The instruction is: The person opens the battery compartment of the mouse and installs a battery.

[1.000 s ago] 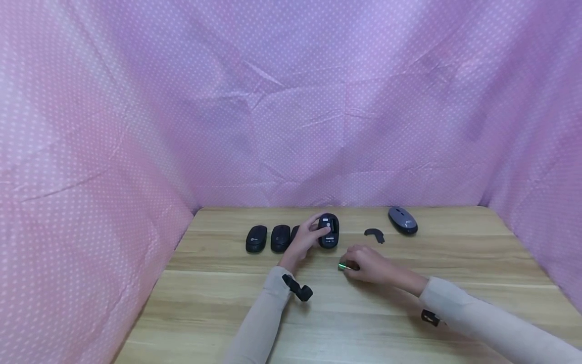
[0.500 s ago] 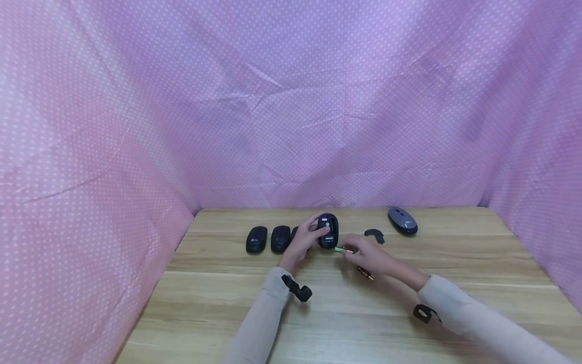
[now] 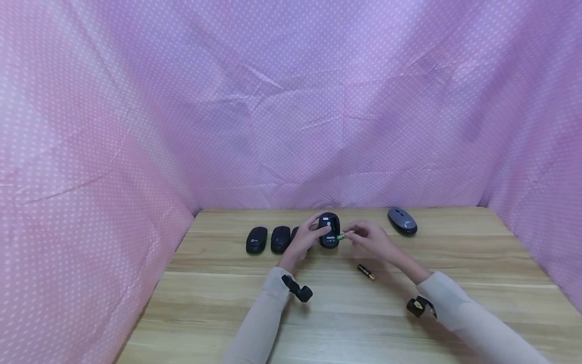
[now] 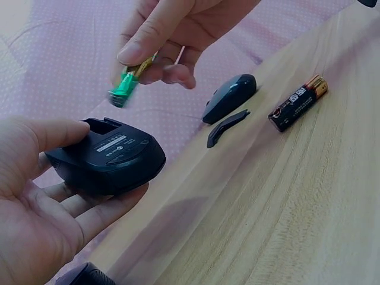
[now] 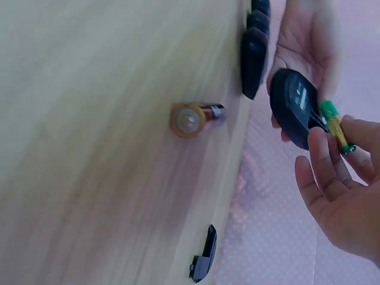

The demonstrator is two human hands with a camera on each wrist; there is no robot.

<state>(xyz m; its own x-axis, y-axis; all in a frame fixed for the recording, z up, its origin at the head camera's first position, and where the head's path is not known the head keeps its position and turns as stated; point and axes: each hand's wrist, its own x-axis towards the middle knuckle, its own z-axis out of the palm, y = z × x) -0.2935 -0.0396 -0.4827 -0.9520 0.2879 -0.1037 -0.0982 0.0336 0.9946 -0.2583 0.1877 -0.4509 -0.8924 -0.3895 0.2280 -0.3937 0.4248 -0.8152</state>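
Okay, we see the right hand (image 3: 374, 241) has brought the green battery (image 4: 124, 89), pinched, up near the slot (image 4: 107, 126) in the mouse (image 4: 127, 163), so close but not in yet. The left hand (image 3: 304, 241) still grips the mouse belly-up above the table (image 3: 345, 323).

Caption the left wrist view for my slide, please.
Left hand holds an upturned mouse; right hand pinches a green-and-yellow battery near it.

Wood-grain worktop (image 3: 354, 323). Got three black mice (image 3: 280, 239) lined up, plus a grey mouse (image 3: 402, 221), a curved piece (image 4: 227, 127) and a black battery (image 3: 366, 272)
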